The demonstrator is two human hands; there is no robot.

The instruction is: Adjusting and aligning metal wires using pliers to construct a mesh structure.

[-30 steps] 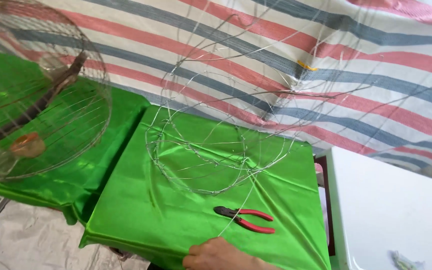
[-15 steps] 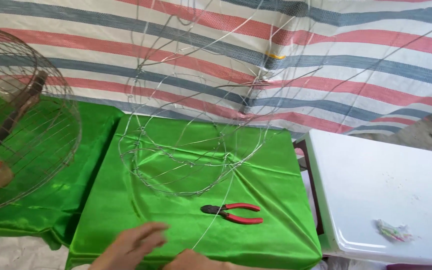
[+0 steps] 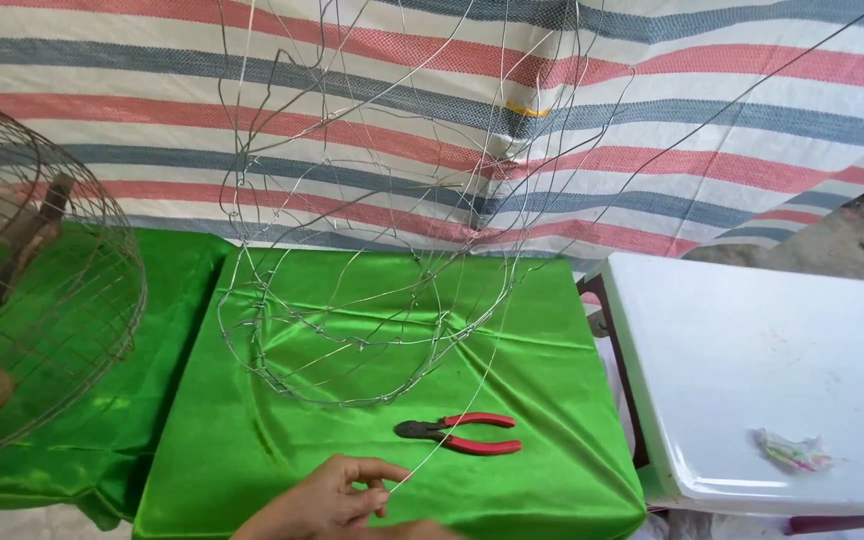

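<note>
Head view: left hand (image 3: 327,497) pinches the wire (image 3: 449,433) near its end, wire running up-right past the pliers (image 3: 460,434); right hand (image 3: 417,530) barely seen, grip can't tell.

Just the one view here, from the camera on your head, so there's no second angle sharing anything. It looks forward and down across the green-draped table (image 3: 552,330), facing the striped tarp (image 3: 712,110) hung behind it. The table fills the middle at close range, with your left hand (image 3: 327,495) barely making it in at the bottom edge. A round wire cage (image 3: 62,300) gets clipped by the left edge, and the white table (image 3: 752,350) runs off to the right.
</note>
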